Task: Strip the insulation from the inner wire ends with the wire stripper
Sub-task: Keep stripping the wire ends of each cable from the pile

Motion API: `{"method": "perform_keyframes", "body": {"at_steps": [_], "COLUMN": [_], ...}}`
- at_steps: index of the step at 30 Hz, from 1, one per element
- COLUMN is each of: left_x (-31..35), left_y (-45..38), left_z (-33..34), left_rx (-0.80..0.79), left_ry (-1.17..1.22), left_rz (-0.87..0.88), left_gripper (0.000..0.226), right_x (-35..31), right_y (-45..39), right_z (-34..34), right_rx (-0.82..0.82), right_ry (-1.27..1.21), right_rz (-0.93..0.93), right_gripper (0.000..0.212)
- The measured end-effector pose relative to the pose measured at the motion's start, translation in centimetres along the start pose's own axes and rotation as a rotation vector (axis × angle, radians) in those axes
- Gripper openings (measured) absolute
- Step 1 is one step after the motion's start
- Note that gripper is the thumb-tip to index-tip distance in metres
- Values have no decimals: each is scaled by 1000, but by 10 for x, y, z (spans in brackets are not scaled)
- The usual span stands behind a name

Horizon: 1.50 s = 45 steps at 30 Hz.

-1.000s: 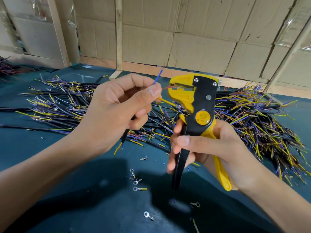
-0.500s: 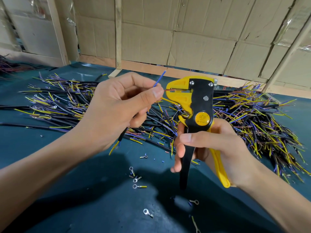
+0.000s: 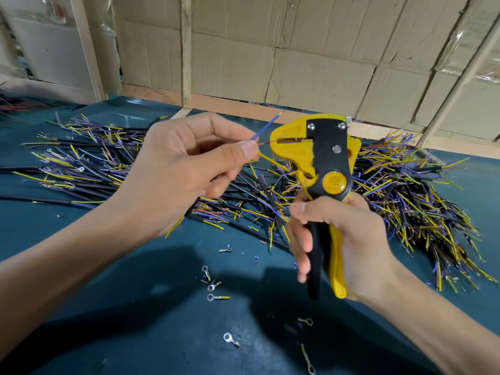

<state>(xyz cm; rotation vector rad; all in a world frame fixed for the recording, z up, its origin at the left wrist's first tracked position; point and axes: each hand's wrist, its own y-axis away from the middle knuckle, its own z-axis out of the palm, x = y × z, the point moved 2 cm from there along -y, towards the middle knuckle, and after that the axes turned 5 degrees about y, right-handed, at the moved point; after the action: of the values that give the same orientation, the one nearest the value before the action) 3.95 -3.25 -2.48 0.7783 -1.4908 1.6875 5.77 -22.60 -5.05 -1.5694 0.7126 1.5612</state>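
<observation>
At the left of the frame, cut cables (image 3: 89,169) lie fanned across the dark teal table (image 3: 135,320), their blue and yellow inner ends showing. Left of centre, the left hand (image 3: 184,174) is curled round one cable, thumb and forefinger pinching its inner wires: a blue wire (image 3: 266,129) sticks up and to the right, a yellow wire (image 3: 272,161) slants down to the right, and a brown wire (image 3: 266,143) runs level into the slot of the stripper (image 3: 322,169). The stripper stands upright at centre, yellow head over black and yellow handles, and the right hand (image 3: 341,239) grips those handles with fingers wrapped round them. Below the hands, small ring terminals (image 3: 216,296) lie scattered on the table. At the right, a thicker pile of cables (image 3: 422,201) spreads toward the frame edge. Cardboard sheets (image 3: 311,63) line the wall behind
</observation>
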Motion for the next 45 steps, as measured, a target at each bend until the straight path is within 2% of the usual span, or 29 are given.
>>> {"method": "perform_keyframes", "body": {"at_steps": [2, 6, 12, 19, 22, 26, 29, 31, 33, 34, 37, 41, 45], "left_x": [1, 0, 3, 2, -2, -7, -9, -9, -9, -10, -13, -14, -18], "left_y": [1, 5, 8, 8, 7, 6, 5, 4, 6, 7, 9, 8, 1], "left_z": [-1, -9, -3, -3, -6, -8, -9, -9, -5, -3, 3, 5, -5], "left_rx": [20, 77, 45, 20, 30, 2, 16, 18, -25, -40, -66, -143, -171], "left_ry": [-158, -634, -825, -835, -727, -687, -686, -762, -947, -1026, -1179, -1193, -1228], "left_rz": [103, 329, 551, 555, 500, 503, 515, 568, 694, 748, 840, 867, 822], "left_gripper": [4, 5, 6, 7, 11, 14, 13, 9, 6, 8, 18, 18, 14], "right_x": [0, -2, -4, 0, -2, 4, 11, 10, 6, 5, 4, 8, 1], "right_y": [-1, -1, 1, 0, 0, 2, -1, -5, -9, -11, -14, -15, -19], "right_z": [4, -2, -6, -5, -4, -1, 10, 14, 13, 11, 5, 1, -10], "right_rx": [-42, -99, -207, -231, -200, -13, -7, 1, 50, 65, 119, 159, 273], "right_ry": [-122, -128, -27, 17, 17, 54, -135, -246, -233, -200, -143, -176, -150], "right_rz": [3, 25, 17, 7, 18, 1, -68, -155, -182, -180, -153, -105, -165], "right_gripper": [7, 20, 15, 14, 9, 22, 23, 35, 43, 40, 14, 13, 11]}}
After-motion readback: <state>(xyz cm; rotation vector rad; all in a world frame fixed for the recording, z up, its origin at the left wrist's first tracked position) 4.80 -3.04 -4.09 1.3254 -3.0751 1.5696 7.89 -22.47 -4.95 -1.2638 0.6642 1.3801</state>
